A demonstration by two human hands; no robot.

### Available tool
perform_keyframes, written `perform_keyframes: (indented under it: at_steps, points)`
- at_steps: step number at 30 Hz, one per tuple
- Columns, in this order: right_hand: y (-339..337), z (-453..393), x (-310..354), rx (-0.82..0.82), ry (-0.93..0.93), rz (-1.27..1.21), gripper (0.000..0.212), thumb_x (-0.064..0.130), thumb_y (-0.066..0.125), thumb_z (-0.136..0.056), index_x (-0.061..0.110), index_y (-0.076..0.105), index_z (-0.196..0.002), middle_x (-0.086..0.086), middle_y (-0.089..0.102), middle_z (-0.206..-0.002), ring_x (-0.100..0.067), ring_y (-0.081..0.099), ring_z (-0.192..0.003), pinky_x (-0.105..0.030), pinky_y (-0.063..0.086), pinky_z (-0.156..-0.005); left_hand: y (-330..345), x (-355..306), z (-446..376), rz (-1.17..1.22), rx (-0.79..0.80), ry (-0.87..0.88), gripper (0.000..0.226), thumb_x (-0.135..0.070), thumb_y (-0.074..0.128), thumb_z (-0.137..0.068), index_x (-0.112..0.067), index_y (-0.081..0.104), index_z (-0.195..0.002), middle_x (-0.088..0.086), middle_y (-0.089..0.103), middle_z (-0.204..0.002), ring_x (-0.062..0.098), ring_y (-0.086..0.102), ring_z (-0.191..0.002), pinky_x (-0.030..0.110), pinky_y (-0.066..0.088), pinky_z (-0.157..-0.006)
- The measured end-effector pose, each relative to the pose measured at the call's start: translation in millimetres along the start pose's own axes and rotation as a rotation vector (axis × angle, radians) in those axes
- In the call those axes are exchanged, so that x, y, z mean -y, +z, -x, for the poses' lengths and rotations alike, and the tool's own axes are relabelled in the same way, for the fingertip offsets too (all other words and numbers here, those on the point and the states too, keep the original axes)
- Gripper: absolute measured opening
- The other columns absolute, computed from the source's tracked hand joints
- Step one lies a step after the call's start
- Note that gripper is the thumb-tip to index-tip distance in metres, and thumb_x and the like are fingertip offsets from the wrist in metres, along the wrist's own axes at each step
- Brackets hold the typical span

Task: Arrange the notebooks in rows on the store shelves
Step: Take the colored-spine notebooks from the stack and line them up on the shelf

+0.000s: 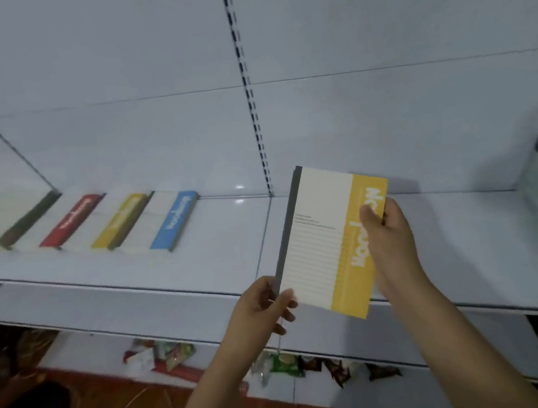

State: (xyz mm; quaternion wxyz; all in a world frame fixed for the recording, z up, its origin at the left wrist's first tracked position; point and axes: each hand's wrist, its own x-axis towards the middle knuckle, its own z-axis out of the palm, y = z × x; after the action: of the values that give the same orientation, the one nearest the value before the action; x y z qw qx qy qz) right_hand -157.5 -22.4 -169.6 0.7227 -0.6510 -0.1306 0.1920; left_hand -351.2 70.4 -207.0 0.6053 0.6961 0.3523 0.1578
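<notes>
a: what's nearest to you?

b: i see both forearms reaching up from the bottom edge. my left hand [264, 306] pinches the lower left corner of the yellow-and-white notebook [327, 244], thumb on the cover, fingers curled behind the grey spine. my right hand [386, 225] grips the yellow strip along the right edge, thumb across the printed title, fingers wrapped behind.

a: and the notebook itself?

b: held in the air, cover toward me, tilted a little, in front of the white shelf [220, 261] and not touching it.

a: below that?

b: snack packets [163, 352] lie on the lower shelf level, more of them further right, above a reddish floor.

a: farther back?

b: a row lies flat on the shelf at the left, against the back panel: a dark green notebook [27, 220], a red notebook [72, 219], a second yellow notebook [119, 220] and a blue notebook [174, 219], side by side, blurred. a slotted upright [251, 106] runs up the back wall.
</notes>
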Motion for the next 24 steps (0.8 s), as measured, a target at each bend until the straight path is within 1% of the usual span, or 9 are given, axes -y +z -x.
perform_keyframes:
  at_steps: [4,7,8,10,12,14,16,21,24]
  points:
    - [91.0,28.0,-9.2,0.041,0.065,-0.113,0.025,0.025,0.042,-0.104,0.024,0.057,-0.085,-0.001,0.057,-0.085,-0.016,0.05,-0.079,-0.033,0.042,-0.076,-77.9,29.9,3.2,0.002,-0.187,0.033,0.006,-0.015,0.064,-0.095,-0.014,0.067,-0.101,0.004,0.063,-0.078,0.01,0.064,-0.065,0.025,0.056,-0.059]
    - [172.0,54.3,-15.1,0.06,0.129,-0.177,0.023,0.021,0.039,-0.106,0.024,0.057,-0.092,-0.003,0.064,-0.084,-0.011,0.057,-0.074,-0.027,0.047,-0.071,-152.4,47.7,6.4,0.061,-0.291,0.029,0.013,-0.012,0.062,-0.095,-0.014,0.065,-0.107,0.003,0.064,-0.08,0.013,0.067,-0.069,0.02,0.056,-0.061]
    - [198.9,61.8,-18.0,0.08,0.143,-0.201,0.02,0.02,0.039,-0.106,0.019,0.058,-0.099,-0.008,0.069,-0.091,-0.011,0.06,-0.076,-0.027,0.049,-0.073,-179.1,53.0,7.4,0.066,-0.318,0.031,0.015,-0.012,0.062,-0.096,-0.017,0.063,-0.11,0.004,0.065,-0.083,0.014,0.068,-0.071,0.018,0.055,-0.061]
    - [248.0,75.2,-25.1,0.117,0.159,-0.208,0.024,0.018,0.04,-0.106,0.002,0.057,-0.114,-0.017,0.064,-0.111,-0.015,0.065,-0.085,-0.031,0.05,-0.08,-229.8,64.2,10.0,0.033,-0.355,0.026,0.02,-0.014,0.061,-0.096,-0.023,0.06,-0.114,0.006,0.066,-0.089,0.015,0.07,-0.076,0.013,0.053,-0.061]
    - [291.3,83.8,-32.8,0.172,0.155,-0.175,0.025,0.017,0.042,-0.105,-0.003,0.056,-0.111,-0.021,0.067,-0.098,-0.014,0.06,-0.078,-0.03,0.046,-0.076,-276.6,74.8,12.7,-0.009,-0.366,0.014,0.025,-0.015,0.061,-0.097,-0.025,0.059,-0.119,0.005,0.067,-0.093,0.015,0.07,-0.08,0.011,0.052,-0.062]
    - [329.3,87.5,-38.5,0.245,0.16,-0.145,0.022,0.017,0.044,-0.104,0.012,0.064,-0.097,-0.005,0.066,-0.081,-0.013,0.055,-0.071,-0.029,0.041,-0.068,-317.9,84.3,12.9,-0.049,-0.375,-0.002,0.029,-0.015,0.062,-0.096,-0.021,0.06,-0.124,0.002,0.068,-0.093,0.013,0.07,-0.081,0.013,0.054,-0.064]
    - [365.1,88.1,-42.0,0.299,0.173,-0.104,0.023,0.016,0.045,-0.103,0.02,0.064,-0.091,-0.001,0.063,-0.084,-0.015,0.055,-0.073,-0.03,0.042,-0.067,-355.5,92.9,9.9,-0.123,-0.389,-0.015,0.033,-0.016,0.064,-0.094,-0.018,0.061,-0.126,-0.002,0.068,-0.094,0.01,0.069,-0.08,0.016,0.056,-0.068]
    - [436.8,67.7,-54.3,0.404,0.173,0.029,0.024,0.014,0.046,-0.103,0.017,0.066,-0.089,-0.002,0.064,-0.083,-0.018,0.06,-0.075,-0.033,0.05,-0.071,-422.8,102.6,-12.9,-0.418,-0.401,0.048,0.05,-0.02,0.07,-0.09,-0.031,0.05,-0.135,-0.013,0.057,-0.107,0.0,0.06,-0.085,0.008,0.051,-0.065]
    - [473.6,43.4,-66.7,0.426,0.161,0.116,0.024,0.013,0.046,-0.103,0.015,0.068,-0.093,-0.004,0.069,-0.088,-0.018,0.064,-0.078,-0.032,0.055,-0.074,-455.9,108.2,-42.2,-0.526,-0.365,0.066,0.057,-0.023,0.071,-0.089,-0.031,0.047,-0.14,-0.013,0.054,-0.111,0.001,0.06,-0.087,0.008,0.051,-0.071]
